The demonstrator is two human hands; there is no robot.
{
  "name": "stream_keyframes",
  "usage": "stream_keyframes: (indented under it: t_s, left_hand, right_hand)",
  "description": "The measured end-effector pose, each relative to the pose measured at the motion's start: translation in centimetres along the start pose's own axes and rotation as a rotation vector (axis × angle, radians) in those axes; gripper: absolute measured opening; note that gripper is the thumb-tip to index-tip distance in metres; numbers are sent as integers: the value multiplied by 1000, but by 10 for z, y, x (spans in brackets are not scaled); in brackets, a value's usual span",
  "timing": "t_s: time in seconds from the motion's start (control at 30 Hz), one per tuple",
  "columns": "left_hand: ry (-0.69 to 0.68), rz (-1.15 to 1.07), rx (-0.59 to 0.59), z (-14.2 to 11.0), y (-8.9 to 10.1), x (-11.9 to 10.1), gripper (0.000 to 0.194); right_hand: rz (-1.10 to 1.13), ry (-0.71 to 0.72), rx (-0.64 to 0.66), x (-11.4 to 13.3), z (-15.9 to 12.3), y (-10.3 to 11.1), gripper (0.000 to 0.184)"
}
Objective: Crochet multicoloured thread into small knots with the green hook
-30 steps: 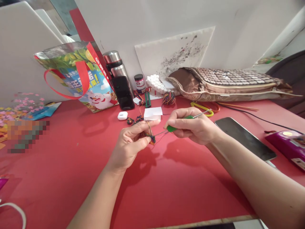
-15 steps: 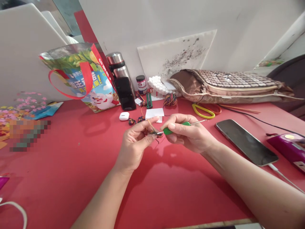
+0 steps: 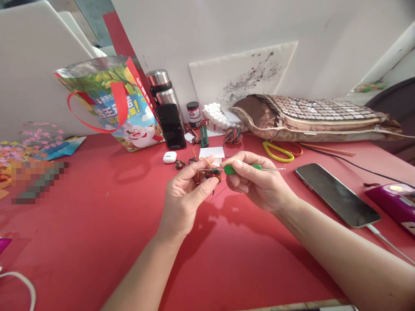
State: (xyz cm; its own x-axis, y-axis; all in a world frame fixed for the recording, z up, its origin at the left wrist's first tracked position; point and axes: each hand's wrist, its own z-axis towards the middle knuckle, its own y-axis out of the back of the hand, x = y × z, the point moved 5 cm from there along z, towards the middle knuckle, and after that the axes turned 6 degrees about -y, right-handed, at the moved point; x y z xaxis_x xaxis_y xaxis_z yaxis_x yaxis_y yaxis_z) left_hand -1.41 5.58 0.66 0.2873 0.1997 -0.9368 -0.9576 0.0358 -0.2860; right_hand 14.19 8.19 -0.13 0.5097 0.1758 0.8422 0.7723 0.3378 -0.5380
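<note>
A small multicoloured crochet piece (image 3: 213,174) is pinched between the thumb and fingers of my left hand (image 3: 184,194). Orange yarn (image 3: 206,162) loops over my left index finger. My right hand (image 3: 256,179) grips a crochet hook (image 3: 243,169) by its green handle. The hook's metal shaft lies level along the upper edge of the crochet piece, its tip near my left fingers. Its other thin metal end points right, past my right hand. Behind my hands are small dark multicoloured knotted pieces (image 3: 180,164) and a ball of multicoloured yarn (image 3: 232,135).
On the red table (image 3: 129,242) a phone (image 3: 337,194) with a cable lies right, beside a purple device (image 3: 392,205). Behind are yellow-handled scissors (image 3: 278,152), a sequined bag (image 3: 317,114), an upright phone (image 3: 171,126), a steel flask (image 3: 162,86), a white earbud case (image 3: 170,157) and a colourful carrier bag (image 3: 129,116).
The hook has turned from a slant to nearly level, its left tip rising. My left thumb has shifted, and more of the crochet piece shows.
</note>
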Motion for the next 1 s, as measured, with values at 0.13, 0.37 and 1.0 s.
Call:
stream_keyframes:
  t_s: [0.13, 0.37, 1.0]
  left_hand:
    - [39, 13, -38, 1, 0, 1, 38]
    - [-40, 56, -98, 1, 2, -2, 52]
    - [58, -43, -114, -8, -7, 12, 32]
  right_hand:
    - [-28, 3, -12, -4, -1, -1, 28]
    - [-120, 174, -59, -6, -7, -3, 15]
    - [-707, 598, -190, -3, -28, -18, 15]
